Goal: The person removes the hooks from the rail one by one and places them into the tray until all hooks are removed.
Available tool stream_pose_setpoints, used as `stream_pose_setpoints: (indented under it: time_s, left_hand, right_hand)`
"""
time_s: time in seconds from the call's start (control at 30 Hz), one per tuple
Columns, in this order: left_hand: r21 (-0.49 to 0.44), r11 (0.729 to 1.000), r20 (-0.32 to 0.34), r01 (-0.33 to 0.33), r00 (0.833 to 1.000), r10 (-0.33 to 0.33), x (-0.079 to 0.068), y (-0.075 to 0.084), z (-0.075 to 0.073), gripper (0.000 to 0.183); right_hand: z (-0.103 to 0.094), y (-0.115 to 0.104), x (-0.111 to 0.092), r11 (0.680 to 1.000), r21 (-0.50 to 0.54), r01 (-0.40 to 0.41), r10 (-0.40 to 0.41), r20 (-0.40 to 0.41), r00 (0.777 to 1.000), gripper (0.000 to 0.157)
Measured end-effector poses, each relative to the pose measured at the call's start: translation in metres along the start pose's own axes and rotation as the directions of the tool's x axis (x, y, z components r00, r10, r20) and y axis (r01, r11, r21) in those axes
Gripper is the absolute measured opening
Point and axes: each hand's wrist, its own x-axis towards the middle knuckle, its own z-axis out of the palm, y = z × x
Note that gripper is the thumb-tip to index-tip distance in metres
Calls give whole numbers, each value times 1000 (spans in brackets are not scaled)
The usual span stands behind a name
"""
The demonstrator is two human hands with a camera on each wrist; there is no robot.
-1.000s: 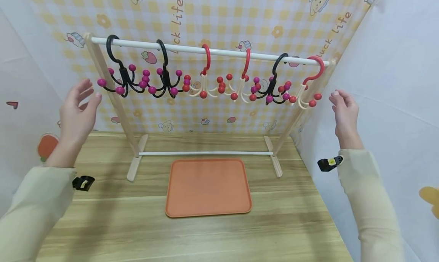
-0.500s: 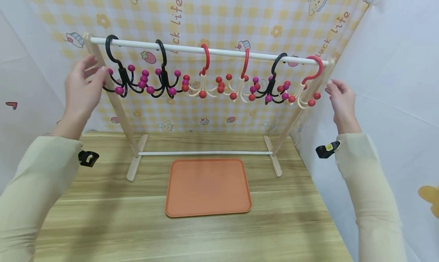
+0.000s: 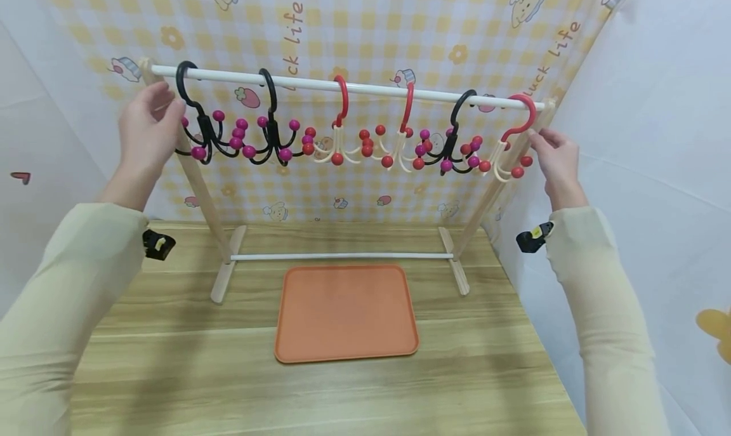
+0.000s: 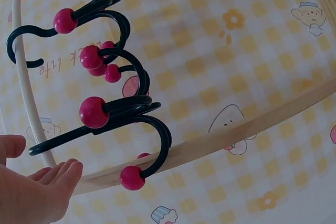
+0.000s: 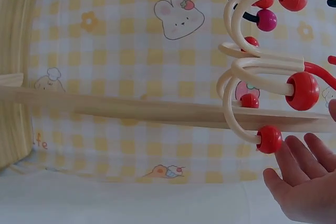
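Note:
Several hook hangers with ball-tipped prongs hang from the white rod [image 3: 240, 77] of a wooden rack. My left hand [image 3: 150, 134] is raised beside the leftmost black hanger [image 3: 204, 126], which has magenta balls. In the left wrist view, the hanger's black hook [image 4: 63, 138] lies near the gap between the thumb and spread fingers of my left hand [image 4: 39, 192]. At the other end, my right hand [image 3: 558, 163] is beside the rightmost hanger's red hook [image 3: 533, 109]. The right wrist view has loosely extended fingers close to its red ball [image 5: 270, 139]; contact is unclear.
Between the hands hang another black hanger [image 3: 273, 131], two red-and-cream ones and a further black one [image 3: 451, 145]. The rack's posts [image 3: 197, 182] stand on the wooden table. An orange tray [image 3: 347, 315] lies in front of the lower rod [image 3: 342, 256].
Both hands have risen and moved inward to the two end hangers, the left going right and the right going left. The hangers and tray stay in place.

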Motion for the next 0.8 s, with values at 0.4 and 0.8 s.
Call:
stream_pose_setpoints:
  time_s: [0.4, 0.8]
  left_hand:
    - [-45, 998, -51, 42, 998, -44, 12, 7, 11, 45]
    - [-202, 977, -53, 74, 995, -86, 20, 8, 11, 38]
  right_hand:
    - [3, 7, 23, 992, 123, -17, 30, -104, 994, 50]
    - [19, -34, -36, 994, 109, -14, 23, -81, 996, 52]
